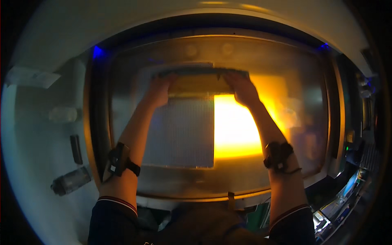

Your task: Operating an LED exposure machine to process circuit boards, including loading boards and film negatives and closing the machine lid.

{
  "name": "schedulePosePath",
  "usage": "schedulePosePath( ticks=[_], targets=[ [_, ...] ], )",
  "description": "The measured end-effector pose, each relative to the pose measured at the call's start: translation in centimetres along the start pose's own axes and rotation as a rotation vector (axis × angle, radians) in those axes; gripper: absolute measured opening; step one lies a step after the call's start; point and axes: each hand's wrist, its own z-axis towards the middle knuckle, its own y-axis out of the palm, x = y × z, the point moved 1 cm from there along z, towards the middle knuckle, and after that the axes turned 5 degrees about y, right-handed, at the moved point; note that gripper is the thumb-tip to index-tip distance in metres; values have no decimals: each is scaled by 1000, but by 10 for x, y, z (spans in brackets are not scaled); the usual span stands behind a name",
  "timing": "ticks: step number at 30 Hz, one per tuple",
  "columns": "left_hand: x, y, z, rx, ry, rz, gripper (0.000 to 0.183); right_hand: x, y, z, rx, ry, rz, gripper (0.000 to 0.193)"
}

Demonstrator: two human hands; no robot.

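Observation:
Both of my arms reach forward over a wide framed metal surface. Between them is a long flat bar point(199, 85), its near face yellowish and its far edge dark grey. My left hand point(160, 90) grips its left end, and my right hand point(243, 87) grips the right end; the fingers are partly hidden behind it. The bar lies across the far part of a grey sheet with a fine grid point(179, 132). Right of that sheet, a rectangle glows bright yellow-white point(237, 128), partly behind my right forearm. I cannot tell whether the bar touches the sheet.
A raised frame point(87, 110) edges the surface. Left of it stand a clear bottle point(63, 114), a small black block point(76, 149) and a dark-capped cylinder point(72, 181). Black devices are strapped on my left forearm point(119, 159) and right forearm point(278, 156). Cluttered equipment point(341, 204) lies at the lower right.

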Motion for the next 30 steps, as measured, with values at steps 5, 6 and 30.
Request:
schedulePosePath(
  ticks=[5, 6, 30],
  targets=[
    [-35, -32, 130, -14, -151, -167, 63, 66, 1, 137, 85, 31, -74, 59],
    [-49, -29, 139, -107, -199, -270, 63, 65, 6, 146, 75, 27, -75, 59],
    [186, 65, -349, -384, -74, -98, 54, -144, -27, -382, -490, -111, 152, 59]
  ],
)
